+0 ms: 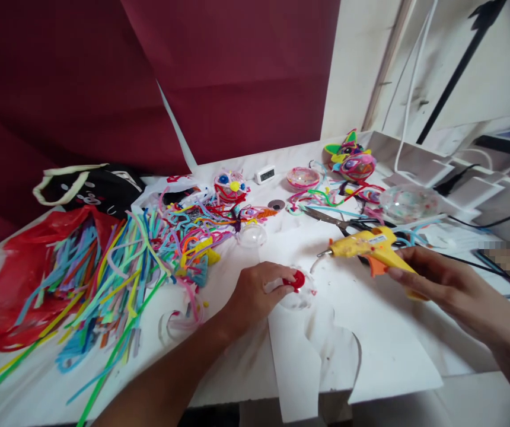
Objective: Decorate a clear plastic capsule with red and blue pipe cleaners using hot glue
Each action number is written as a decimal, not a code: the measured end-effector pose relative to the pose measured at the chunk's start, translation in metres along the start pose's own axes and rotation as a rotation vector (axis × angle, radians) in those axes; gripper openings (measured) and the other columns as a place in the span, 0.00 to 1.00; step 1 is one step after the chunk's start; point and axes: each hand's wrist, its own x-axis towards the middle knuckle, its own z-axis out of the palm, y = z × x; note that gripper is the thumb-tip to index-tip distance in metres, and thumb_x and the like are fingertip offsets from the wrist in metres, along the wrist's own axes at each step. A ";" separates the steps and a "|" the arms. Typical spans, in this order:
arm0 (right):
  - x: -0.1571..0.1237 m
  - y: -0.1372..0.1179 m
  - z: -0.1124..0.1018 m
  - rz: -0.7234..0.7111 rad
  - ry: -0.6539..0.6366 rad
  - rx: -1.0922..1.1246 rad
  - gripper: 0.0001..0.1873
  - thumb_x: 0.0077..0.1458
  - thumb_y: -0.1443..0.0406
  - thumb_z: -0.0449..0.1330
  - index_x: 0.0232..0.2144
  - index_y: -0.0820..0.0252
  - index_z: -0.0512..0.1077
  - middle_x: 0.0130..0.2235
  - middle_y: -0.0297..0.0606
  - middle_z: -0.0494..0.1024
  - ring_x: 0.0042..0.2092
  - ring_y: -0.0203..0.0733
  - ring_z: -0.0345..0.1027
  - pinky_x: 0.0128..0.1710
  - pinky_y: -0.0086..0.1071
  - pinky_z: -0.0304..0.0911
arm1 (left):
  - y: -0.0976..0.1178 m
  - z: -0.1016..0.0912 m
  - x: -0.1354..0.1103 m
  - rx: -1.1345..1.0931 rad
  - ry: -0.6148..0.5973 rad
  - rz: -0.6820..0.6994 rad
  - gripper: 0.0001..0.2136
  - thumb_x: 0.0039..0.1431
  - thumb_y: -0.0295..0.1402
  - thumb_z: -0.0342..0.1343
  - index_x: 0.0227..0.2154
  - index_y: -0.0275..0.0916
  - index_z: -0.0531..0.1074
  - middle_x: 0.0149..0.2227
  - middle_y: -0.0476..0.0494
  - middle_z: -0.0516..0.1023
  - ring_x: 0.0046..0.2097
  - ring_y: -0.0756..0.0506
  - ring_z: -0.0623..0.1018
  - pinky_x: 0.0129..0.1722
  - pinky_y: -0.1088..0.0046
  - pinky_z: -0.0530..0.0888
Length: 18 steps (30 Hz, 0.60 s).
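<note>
We see the left hand (255, 293) with its grip pinched on a small red disc (298, 281), thumb and finger at its left side. The disc is at a clear plastic dome (297, 301) on white paper (388, 344), near the middle of the table (237, 367). We cannot tell whether the disc is already stuck there.

The right hand (437, 281) has its grip wrapped round the handle of a yellow glue gun (362, 244). Its metal nozzle points left, to the far right of the dome and apart from it; we cannot tell whether the trigger is pressed.

We judge the step in hand to be fixing the red disc to the dome with glue. The next move, as we read it, calls for a steady press from the left fingers while the hot nozzle stays well away from them. To the left lies a heap of coloured pipe cleaners (126, 267); on the far side of the gun, we see scissors (326, 218).
</note>
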 end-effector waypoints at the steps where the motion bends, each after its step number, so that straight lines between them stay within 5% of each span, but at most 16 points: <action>1: -0.003 -0.002 0.000 0.019 -0.020 0.064 0.19 0.48 0.49 0.61 0.33 0.56 0.71 0.30 0.37 0.71 0.26 0.36 0.61 0.21 0.27 0.58 | 0.000 0.000 0.000 0.007 0.003 0.000 0.06 0.54 0.25 0.59 0.35 0.38 0.76 0.40 0.44 0.80 0.43 0.46 0.79 0.46 0.69 0.76; 6: -0.008 -0.001 0.002 0.069 0.104 0.203 0.18 0.40 0.53 0.67 0.30 0.55 0.67 0.30 0.38 0.71 0.29 0.38 0.65 0.23 0.27 0.62 | -0.001 0.000 -0.001 0.010 0.003 0.024 0.05 0.55 0.26 0.58 0.35 0.38 0.76 0.40 0.43 0.80 0.44 0.45 0.79 0.47 0.67 0.76; 11: -0.008 -0.001 0.005 0.177 0.272 0.313 0.31 0.30 0.55 0.71 0.39 0.53 0.68 0.37 0.43 0.78 0.32 0.45 0.71 0.22 0.30 0.65 | -0.002 0.000 -0.001 0.010 0.003 0.034 0.05 0.55 0.26 0.58 0.35 0.38 0.76 0.40 0.43 0.80 0.44 0.45 0.79 0.47 0.67 0.76; 18: -0.023 0.005 0.006 0.074 0.180 0.102 0.18 0.33 0.52 0.69 0.27 0.56 0.77 0.31 0.46 0.80 0.31 0.52 0.74 0.24 0.38 0.71 | -0.004 0.001 0.000 0.046 0.016 0.071 0.05 0.54 0.25 0.59 0.34 0.38 0.76 0.39 0.44 0.81 0.43 0.46 0.80 0.46 0.68 0.77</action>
